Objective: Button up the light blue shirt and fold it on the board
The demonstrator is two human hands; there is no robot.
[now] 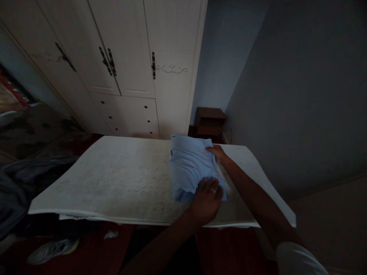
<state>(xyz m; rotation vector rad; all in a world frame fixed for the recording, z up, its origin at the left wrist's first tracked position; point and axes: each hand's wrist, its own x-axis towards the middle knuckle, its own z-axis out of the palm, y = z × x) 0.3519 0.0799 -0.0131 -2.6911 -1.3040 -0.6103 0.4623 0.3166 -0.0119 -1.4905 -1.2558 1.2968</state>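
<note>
A light blue shirt (192, 160), folded into a rough rectangle with wrinkles across its top, lies on the white tabletop (123, 175) right of the middle. My left hand (206, 200), with a ring on one finger, is at the shirt's near right corner, its bent fingers gripping the fabric. At the far right edge of the shirt, my right hand (218, 152) pinches the cloth between thumb and fingers. The undersides of both grips are hidden.
Beyond the table stands a white wardrobe (174, 95) with dark handles. A small brown cabinet (210, 112) sits by the grey wall on the right. Dark clothing (17, 191) is heaped at the left; a sneaker (54, 250) is below on the red floor.
</note>
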